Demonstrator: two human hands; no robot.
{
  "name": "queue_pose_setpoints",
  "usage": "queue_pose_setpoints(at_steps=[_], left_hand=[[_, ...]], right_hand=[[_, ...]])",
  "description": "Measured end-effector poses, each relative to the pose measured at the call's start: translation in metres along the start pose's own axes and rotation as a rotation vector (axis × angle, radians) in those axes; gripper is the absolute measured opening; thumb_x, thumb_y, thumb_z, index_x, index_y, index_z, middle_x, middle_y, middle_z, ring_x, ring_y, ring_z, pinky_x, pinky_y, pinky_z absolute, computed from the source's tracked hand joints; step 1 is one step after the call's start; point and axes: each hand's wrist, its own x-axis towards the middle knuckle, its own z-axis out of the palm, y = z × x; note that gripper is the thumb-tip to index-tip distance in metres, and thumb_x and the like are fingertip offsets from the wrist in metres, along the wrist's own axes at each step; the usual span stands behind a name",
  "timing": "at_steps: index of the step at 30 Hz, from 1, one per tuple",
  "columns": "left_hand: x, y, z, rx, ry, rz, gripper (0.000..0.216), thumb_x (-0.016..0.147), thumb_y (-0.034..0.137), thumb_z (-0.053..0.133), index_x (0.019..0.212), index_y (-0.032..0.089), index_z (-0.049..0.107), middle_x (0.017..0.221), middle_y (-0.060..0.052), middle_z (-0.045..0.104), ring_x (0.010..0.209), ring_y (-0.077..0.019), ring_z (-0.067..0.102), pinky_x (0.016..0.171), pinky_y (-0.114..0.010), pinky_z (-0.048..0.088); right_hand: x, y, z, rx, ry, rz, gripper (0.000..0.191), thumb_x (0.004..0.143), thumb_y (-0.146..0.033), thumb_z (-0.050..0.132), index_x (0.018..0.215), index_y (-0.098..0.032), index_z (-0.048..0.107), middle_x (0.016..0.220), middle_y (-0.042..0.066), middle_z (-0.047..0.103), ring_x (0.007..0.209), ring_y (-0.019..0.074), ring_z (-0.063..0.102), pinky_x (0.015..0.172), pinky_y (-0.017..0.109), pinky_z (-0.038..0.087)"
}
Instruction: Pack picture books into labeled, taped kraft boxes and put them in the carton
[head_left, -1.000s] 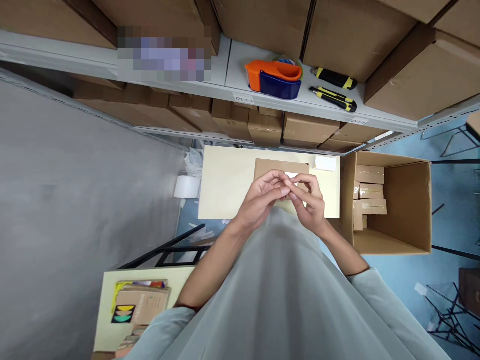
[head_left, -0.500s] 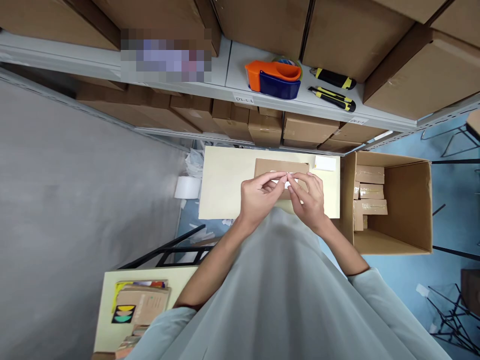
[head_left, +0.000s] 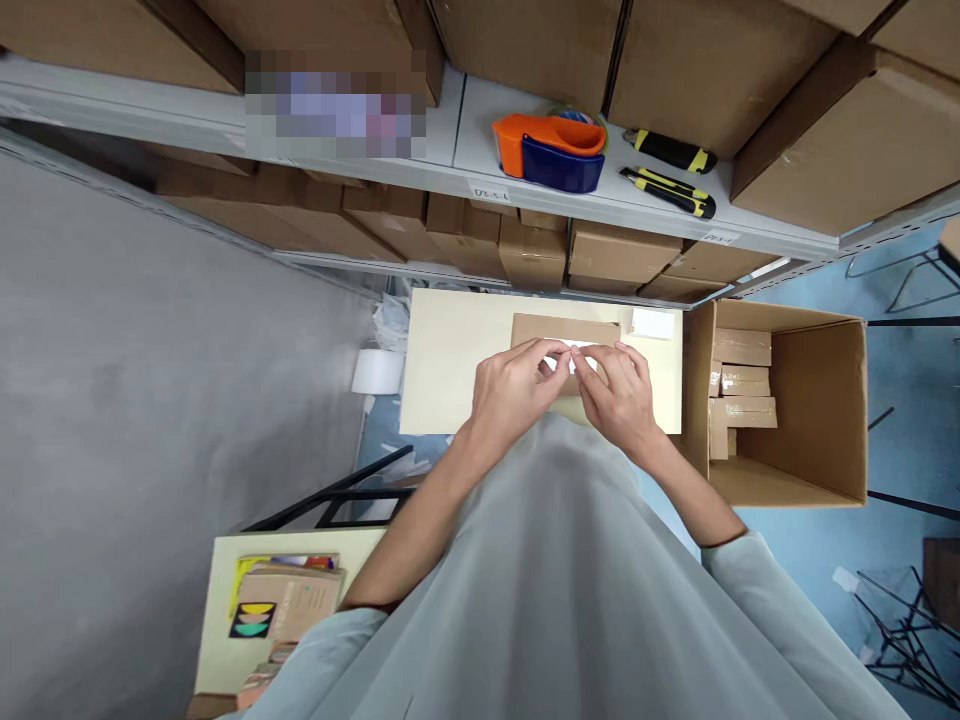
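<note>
My left hand (head_left: 517, 385) and my right hand (head_left: 619, 395) meet fingertip to fingertip above the table's middle. Both are closed in a pinch on a small white slip (head_left: 581, 362), which looks like paper or a label; the fingers cover part of it. Directly beneath lies a flat brown cardboard box (head_left: 540, 326), partly hidden by my hands. A white stack or small box (head_left: 652, 323) sits at the table's back right corner, beyond my right hand.
The cream table (head_left: 442, 370) adjoins a large open carton (head_left: 817, 400) holding several small taped boxes. Above, a shelf (head_left: 472, 130) bears an orange and blue tape dispenser (head_left: 555, 152), two utility knives (head_left: 671, 192) and cartons. A side table (head_left: 217, 600) at lower left holds packets.
My hands stay together over the box, with the left hand's fingers and wrist turned slightly and both elbows a little wider. The whole view has shifted slightly.
</note>
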Motion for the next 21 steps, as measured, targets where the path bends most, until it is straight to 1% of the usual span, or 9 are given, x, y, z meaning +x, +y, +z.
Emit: queue_pose_setpoints(at_steps=[3, 7, 10, 16, 21], left_hand=[[0.001, -0.002, -0.002, 0.032, -0.045, 0.005, 0.014, 0.102, 0.029, 0.065, 0.098, 0.024, 0.078, 0.090, 0.001, 0.082, 0.070, -0.0131, 0.074, 0.070, -0.024, 0.052], [0.001, -0.004, 0.000, 0.060, -0.045, 0.040, 0.014, 0.103, 0.027, 0.064, 0.097, 0.024, 0.075, 0.089, 0.002, 0.081, 0.071, -0.0124, 0.074, 0.067, -0.024, 0.050], [0.001, -0.005, 0.004, 0.095, 0.000, 0.071, 0.013, 0.102, 0.025, 0.063, 0.095, 0.024, 0.074, 0.088, 0.002, 0.081, 0.072, -0.0125, 0.074, 0.065, -0.024, 0.048], [0.002, -0.007, 0.011, 0.124, 0.136, 0.121, 0.009, 0.094, 0.019, 0.067, 0.086, 0.023, 0.071, 0.079, 0.003, 0.077, 0.071, -0.0117, 0.072, 0.062, -0.023, 0.046], [0.001, -0.008, 0.012, 0.069, 0.181, 0.108, 0.010, 0.092, 0.018, 0.066, 0.085, 0.023, 0.070, 0.076, 0.003, 0.075, 0.068, -0.0107, 0.071, 0.060, -0.022, 0.046]], right_hand=[[-0.001, 0.001, -0.001, -0.007, -0.049, 0.003, 0.051, 0.110, -0.017, 0.049, 0.160, -0.028, 0.051, 0.131, 0.013, 0.073, 0.120, 0.0250, 0.069, 0.116, 0.050, 0.044], [0.002, 0.000, -0.002, 0.023, -0.036, -0.006, 0.054, 0.108, -0.015, 0.048, 0.161, -0.029, 0.049, 0.128, 0.013, 0.074, 0.115, 0.0253, 0.069, 0.113, 0.052, 0.047], [0.004, -0.001, -0.003, 0.028, -0.010, -0.013, 0.057, 0.107, -0.013, 0.049, 0.162, -0.029, 0.047, 0.127, 0.012, 0.074, 0.113, 0.0249, 0.069, 0.113, 0.051, 0.047], [0.006, -0.006, -0.005, 0.015, -0.021, 0.009, 0.060, 0.107, -0.012, 0.047, 0.164, -0.031, 0.046, 0.129, 0.011, 0.073, 0.114, 0.0247, 0.069, 0.114, 0.051, 0.046], [0.009, -0.008, -0.006, 0.017, -0.008, 0.035, 0.057, 0.108, -0.014, 0.048, 0.163, -0.030, 0.048, 0.128, 0.011, 0.073, 0.114, 0.0249, 0.069, 0.115, 0.050, 0.046]])
